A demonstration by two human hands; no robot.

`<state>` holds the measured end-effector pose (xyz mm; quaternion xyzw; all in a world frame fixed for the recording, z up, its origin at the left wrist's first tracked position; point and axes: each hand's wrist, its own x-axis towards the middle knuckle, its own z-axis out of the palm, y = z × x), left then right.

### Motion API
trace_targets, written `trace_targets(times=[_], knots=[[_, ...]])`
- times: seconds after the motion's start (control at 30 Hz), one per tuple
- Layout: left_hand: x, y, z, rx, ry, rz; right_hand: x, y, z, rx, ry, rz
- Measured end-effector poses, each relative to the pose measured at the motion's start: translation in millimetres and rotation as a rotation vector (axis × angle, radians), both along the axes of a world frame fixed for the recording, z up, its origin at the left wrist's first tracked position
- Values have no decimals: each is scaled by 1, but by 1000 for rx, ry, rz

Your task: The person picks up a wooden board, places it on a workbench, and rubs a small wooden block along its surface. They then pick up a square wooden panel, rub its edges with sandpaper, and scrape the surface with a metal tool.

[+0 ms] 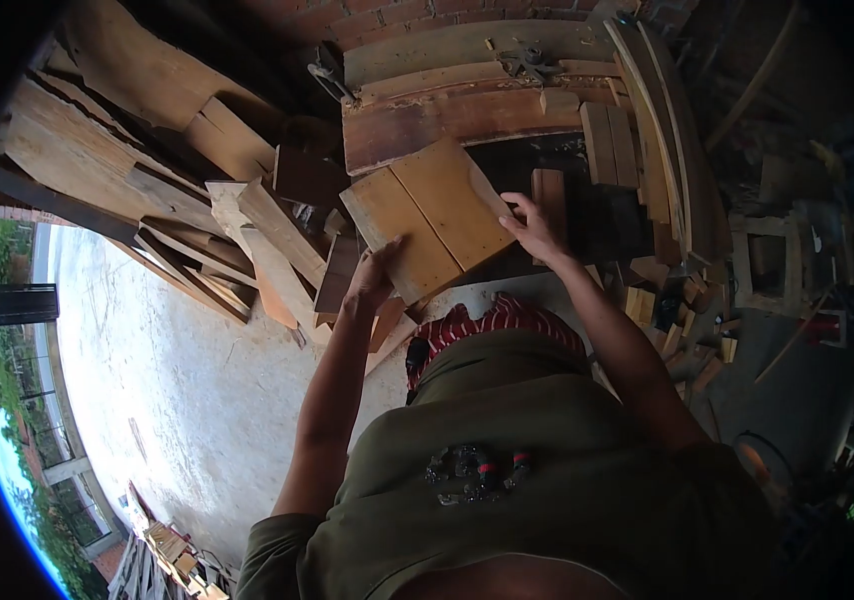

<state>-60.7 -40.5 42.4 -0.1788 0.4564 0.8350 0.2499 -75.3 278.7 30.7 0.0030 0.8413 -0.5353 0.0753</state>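
Observation:
Between my hands is a flat, squarish wooden panel (434,222), light brown, with a dark seam running across it between two boards. It is held up and tilted in front of the workbench. My left hand (375,275) grips its lower left edge, with the thumb on the upper face. At the right edge, my right hand (534,228) has its fingers and thumb closed on the panel. The undersides of both grips are hidden. Just behind my right hand stands a small reddish-brown wood block (549,190).
A workbench (467,45) carries thick planks (427,125), a metal clamp-like tool (532,65) and paired wood pieces (609,145). Large boards (77,135) lean at the left. Long curved planks (662,130) stand at the right, above scattered offcuts (682,320) on the concrete floor (167,360).

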Motion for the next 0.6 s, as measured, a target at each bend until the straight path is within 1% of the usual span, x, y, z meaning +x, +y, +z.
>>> trace_targets(times=[0.1,0.13,0.2,0.27,0.33,0.4,0.43,0.47,0.5,0.53,0.6], knots=[[28,12,-13,116,-67,121,9,-4,4,45,-15,10],[30,12,-22,119,-73,122,9,-4,6,72,-5,9],[35,16,-33,211,-157,197,9,-6,6,102,2,17],[36,15,-36,195,-168,208,10,-8,5,135,120,17],[38,17,-28,183,-177,227,13,-8,9,149,146,30],[39,20,-25,42,-93,235,15,-11,11,158,177,51],[42,20,-26,43,-92,248,19,-12,11,275,306,34],[43,22,-27,-79,-28,267,23,-13,12,391,437,14],[44,25,-29,-201,36,283,30,-17,26,464,423,28],[47,33,-23,-199,37,291,36,-20,39,465,426,35],[56,49,-11,-929,121,509,44,-26,56,583,560,166]])
